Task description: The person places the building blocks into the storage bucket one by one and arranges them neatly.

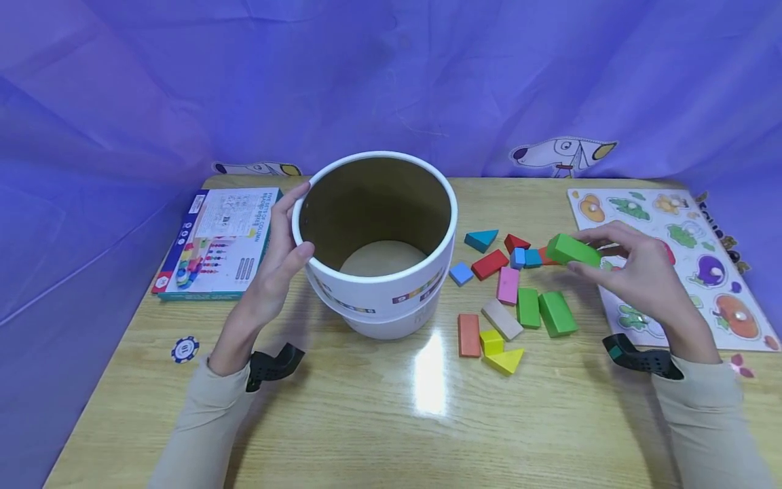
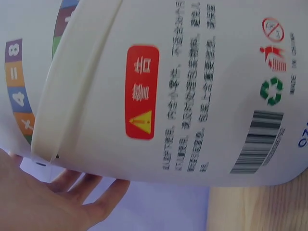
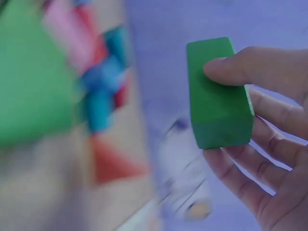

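Note:
A white bucket [image 1: 391,292] stands on the table with its mouth up, its brown inner wall and pale bottom showing. My left hand [image 1: 275,265] rests against the bucket's left side, thumb and forefinger near the rim, fingers extended along the outer wall in the left wrist view. Above the table at the right, my right hand [image 1: 641,272] pinches a green block [image 3: 216,91] between the thumb and the fingers. Below and left of it lie loose blocks, among them two green blocks [image 1: 558,314], a pink block [image 1: 508,285] and a yellow triangle [image 1: 504,361].
A boxed toy set [image 1: 229,251] lies at the table's left, with a poker chip [image 1: 184,349] in front of it. Under and beyond the right hand is a vegetable puzzle board [image 1: 684,231]. A purple curtain [image 1: 391,81] hangs behind the table.

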A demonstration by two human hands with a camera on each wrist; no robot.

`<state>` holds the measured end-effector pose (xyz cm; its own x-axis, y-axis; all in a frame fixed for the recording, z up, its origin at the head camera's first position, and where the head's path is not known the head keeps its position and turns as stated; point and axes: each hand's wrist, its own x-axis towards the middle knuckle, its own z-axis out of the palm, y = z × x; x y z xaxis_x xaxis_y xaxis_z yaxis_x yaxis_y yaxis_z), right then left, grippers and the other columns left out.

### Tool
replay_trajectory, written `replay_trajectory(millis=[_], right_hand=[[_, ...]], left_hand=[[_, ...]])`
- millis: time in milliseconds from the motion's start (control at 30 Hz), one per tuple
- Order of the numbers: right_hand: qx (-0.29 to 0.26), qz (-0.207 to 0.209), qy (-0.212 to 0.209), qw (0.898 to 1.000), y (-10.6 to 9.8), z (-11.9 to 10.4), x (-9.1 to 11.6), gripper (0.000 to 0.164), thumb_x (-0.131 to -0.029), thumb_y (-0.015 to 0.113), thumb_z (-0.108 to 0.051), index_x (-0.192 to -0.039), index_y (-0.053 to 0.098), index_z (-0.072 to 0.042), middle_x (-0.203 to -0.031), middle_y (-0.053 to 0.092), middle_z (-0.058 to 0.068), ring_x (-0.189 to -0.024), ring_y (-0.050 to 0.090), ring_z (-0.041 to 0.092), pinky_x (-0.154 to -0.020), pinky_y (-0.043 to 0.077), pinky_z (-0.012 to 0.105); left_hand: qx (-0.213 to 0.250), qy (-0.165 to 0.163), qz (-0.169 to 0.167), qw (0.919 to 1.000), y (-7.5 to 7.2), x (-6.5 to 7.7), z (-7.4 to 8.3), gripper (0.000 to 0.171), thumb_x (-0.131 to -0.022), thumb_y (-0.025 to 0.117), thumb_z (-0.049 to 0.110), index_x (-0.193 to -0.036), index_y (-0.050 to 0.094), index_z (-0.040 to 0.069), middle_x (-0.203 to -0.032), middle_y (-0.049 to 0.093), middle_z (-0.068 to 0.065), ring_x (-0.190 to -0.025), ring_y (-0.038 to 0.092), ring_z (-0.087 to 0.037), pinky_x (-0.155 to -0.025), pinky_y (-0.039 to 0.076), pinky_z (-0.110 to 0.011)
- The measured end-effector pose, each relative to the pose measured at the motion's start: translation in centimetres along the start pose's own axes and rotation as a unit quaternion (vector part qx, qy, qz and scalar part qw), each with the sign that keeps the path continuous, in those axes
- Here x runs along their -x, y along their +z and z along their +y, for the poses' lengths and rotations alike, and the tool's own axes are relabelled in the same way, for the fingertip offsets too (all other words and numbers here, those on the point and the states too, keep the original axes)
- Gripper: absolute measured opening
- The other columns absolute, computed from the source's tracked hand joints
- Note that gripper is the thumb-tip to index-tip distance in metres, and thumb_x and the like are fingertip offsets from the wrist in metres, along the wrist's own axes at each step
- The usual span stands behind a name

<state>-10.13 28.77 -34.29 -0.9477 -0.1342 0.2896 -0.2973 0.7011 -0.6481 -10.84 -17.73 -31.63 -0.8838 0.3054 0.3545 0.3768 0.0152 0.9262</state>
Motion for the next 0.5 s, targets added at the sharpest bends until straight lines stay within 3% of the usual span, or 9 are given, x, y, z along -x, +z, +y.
replay_trajectory(millis=[100,267,400,500], right_hand=[[-0.023,0.028,-0.052,0.998,-0.9,-2.5,-1.0,0.047,-0.071,0.080,0.009,-0.115,0.069,-0.005,-0.104,0.061,-0.017,-0.091,0.056,-0.005,-0.081,0.042,0.002],[-0.077,0.052,-0.125,0.988,-1.5,-7.5,-3.3,0.052,-0.066,0.079,0.016,-0.115,0.069,0.000,-0.106,0.064,-0.002,-0.092,0.059,0.005,-0.085,0.047,0.010],[-0.167,0.048,-0.171,0.970,-1.1,-11.8,-5.0,0.048,-0.066,0.076,0.020,-0.111,0.069,0.005,-0.104,0.065,0.009,-0.092,0.059,0.016,-0.087,0.051,0.018],[-0.224,0.019,-0.203,0.953,-0.1,-14.6,-6.2,0.044,-0.067,0.075,0.020,-0.109,0.069,0.006,-0.103,0.066,0.013,-0.092,0.060,0.021,-0.087,0.052,0.023]], left_hand=[[0.003,0.005,0.004,1.0000,0.3,-0.1,-0.1,0.083,-0.089,0.057,0.054,-0.152,0.014,0.022,-0.157,0.021,0.004,-0.144,0.020,-0.021,-0.118,0.015,-0.060],[0.008,0.005,0.016,0.9998,0.7,-0.2,-0.2,0.084,-0.087,0.058,0.058,-0.151,0.015,0.023,-0.156,0.023,0.003,-0.143,0.022,-0.021,-0.116,0.017,-0.059],[0.004,-0.001,0.025,0.9997,0.9,0.1,-0.1,0.084,-0.087,0.057,0.059,-0.151,0.015,0.023,-0.155,0.023,0.004,-0.143,0.022,-0.021,-0.117,0.016,-0.059],[-0.001,0.000,0.029,0.9996,1.1,0.3,0.0,0.084,-0.087,0.057,0.058,-0.151,0.015,0.024,-0.155,0.023,0.004,-0.142,0.024,-0.021,-0.116,0.018,-0.060]])
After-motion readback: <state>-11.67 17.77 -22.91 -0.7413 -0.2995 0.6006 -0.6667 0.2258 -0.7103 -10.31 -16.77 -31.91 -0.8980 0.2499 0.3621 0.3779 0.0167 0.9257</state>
